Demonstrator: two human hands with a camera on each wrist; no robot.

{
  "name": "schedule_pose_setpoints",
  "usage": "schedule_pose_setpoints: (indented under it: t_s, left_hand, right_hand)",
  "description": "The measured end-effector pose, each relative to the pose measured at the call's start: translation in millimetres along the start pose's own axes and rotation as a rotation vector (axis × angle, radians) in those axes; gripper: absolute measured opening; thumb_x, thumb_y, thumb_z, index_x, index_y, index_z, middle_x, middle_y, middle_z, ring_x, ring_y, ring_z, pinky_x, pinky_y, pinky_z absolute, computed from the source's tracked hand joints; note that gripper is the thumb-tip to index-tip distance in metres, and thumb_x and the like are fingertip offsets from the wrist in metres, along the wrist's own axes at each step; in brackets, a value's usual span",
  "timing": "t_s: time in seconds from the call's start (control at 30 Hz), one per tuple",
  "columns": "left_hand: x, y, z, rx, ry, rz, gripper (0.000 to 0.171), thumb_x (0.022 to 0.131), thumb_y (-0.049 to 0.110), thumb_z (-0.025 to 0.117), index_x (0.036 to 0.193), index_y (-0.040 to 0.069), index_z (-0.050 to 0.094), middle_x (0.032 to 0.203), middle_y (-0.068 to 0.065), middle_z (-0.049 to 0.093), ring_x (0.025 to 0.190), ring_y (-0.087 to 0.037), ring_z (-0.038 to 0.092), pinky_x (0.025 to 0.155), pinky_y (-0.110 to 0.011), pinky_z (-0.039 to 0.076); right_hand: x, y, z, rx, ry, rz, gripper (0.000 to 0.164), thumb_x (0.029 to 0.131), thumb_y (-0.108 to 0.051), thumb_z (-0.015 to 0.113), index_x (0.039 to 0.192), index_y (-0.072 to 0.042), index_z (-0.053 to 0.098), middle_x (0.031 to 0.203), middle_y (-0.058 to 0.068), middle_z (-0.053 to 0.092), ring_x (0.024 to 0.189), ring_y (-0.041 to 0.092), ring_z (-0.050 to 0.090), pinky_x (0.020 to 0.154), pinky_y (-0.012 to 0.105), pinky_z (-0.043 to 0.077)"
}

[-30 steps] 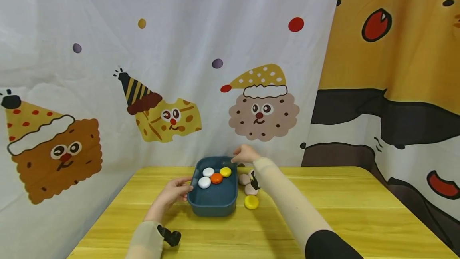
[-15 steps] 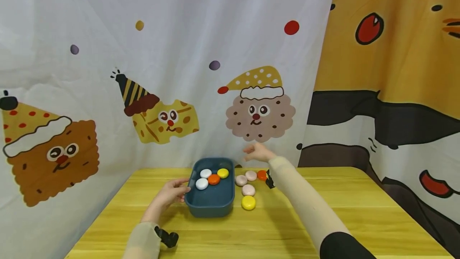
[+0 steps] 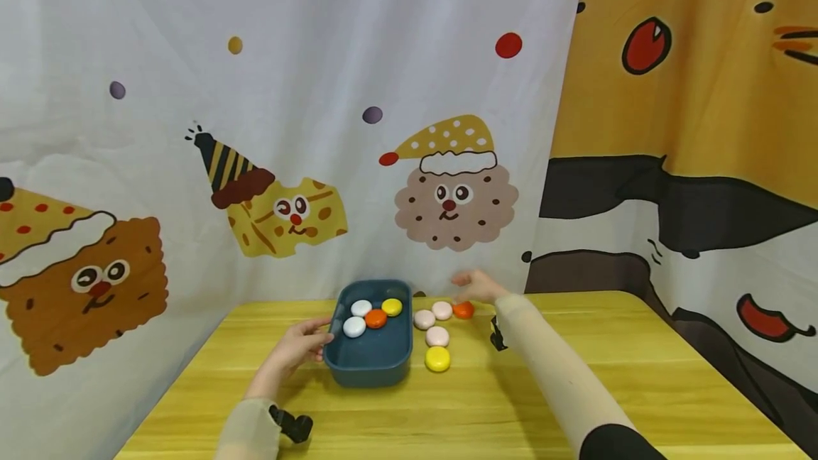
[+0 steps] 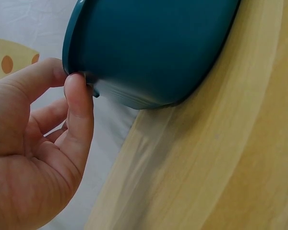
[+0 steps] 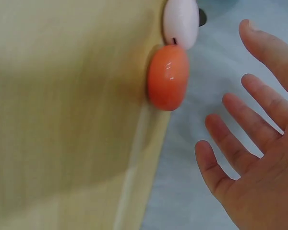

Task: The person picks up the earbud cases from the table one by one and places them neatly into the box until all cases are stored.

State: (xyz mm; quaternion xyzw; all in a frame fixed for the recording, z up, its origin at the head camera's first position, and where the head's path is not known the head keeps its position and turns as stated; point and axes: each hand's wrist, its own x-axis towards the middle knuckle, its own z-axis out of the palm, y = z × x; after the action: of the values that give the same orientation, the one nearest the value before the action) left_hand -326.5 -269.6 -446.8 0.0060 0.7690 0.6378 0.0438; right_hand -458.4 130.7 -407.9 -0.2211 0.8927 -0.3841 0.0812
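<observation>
My left hand [image 3: 297,346] pinches the left rim of a dark teal plastic box [image 3: 371,364]; in the left wrist view the thumb and forefinger [image 4: 38,79] meet at its edge. Inside the box lie two white discs [image 3: 354,326], an orange disc [image 3: 375,318] and a yellow disc [image 3: 392,307], all rounded and glossy. My right hand [image 3: 479,285] hovers just behind an orange disc [image 3: 464,310] near the table's far edge. Its fingers are spread and hold nothing in the right wrist view, apart from that rounded orange disc [image 5: 168,79].
Right of the box stand three pale pink discs [image 3: 437,336], and a yellow disc [image 3: 437,359] lies nearer the front. The pieces rest on a wooden table [image 3: 575,346]. A cartoon-printed curtain [image 3: 307,91] hangs directly behind the table's far edge.
My right hand has moved right, from the box's far right corner to the orange disc, and come lower. The left hand stays at the box rim. The head view has shifted slightly.
</observation>
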Motion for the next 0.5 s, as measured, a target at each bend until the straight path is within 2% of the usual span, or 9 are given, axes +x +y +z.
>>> schedule_pose_setpoints:
  t_s: [0.2, 0.37, 0.5]
  left_hand:
    - [-0.1, 0.1, -1.1, -0.001, -0.003, 0.001, 0.054, 0.091, 0.006, 0.063, 0.14, -0.007, 0.045, 0.091, -0.013, 0.057, 0.062, -0.015, 0.053, 0.057, -0.027, 0.052]
    - [0.9, -0.1, -2.0, -0.009, -0.01, 0.01, 0.055, 0.091, 0.007, 0.064, 0.141, -0.007, 0.044, 0.092, -0.013, 0.057, 0.062, -0.015, 0.053, 0.058, -0.027, 0.052]
    - [2.3, -1.4, -1.4, -0.01, -0.006, 0.006, 0.055, 0.091, 0.007, 0.064, 0.14, -0.007, 0.044, 0.09, -0.012, 0.057, 0.062, -0.015, 0.053, 0.057, -0.026, 0.052]
  right_hand:
    - [-1.2, 11.7, 4.3, -0.02, 0.008, 0.051, 0.058, 0.079, -0.009, 0.077, 0.13, 0.009, 0.055, 0.132, 0.027, 0.053, 0.124, 0.041, 0.048, 0.104, 0.049, 0.038]
    - [-2.3, 14.0, 9.7, -0.054, 0.022, 0.041, 0.056, 0.075, -0.006, 0.078, 0.125, 0.011, 0.058, 0.127, 0.028, 0.056, 0.119, 0.041, 0.051, 0.101, 0.048, 0.041]
    - [-2.5, 17.0, 13.6, -0.076, 0.022, 0.068, 0.057, 0.074, -0.005, 0.079, 0.125, 0.01, 0.059, 0.128, 0.027, 0.056, 0.12, 0.04, 0.051, 0.102, 0.048, 0.04]
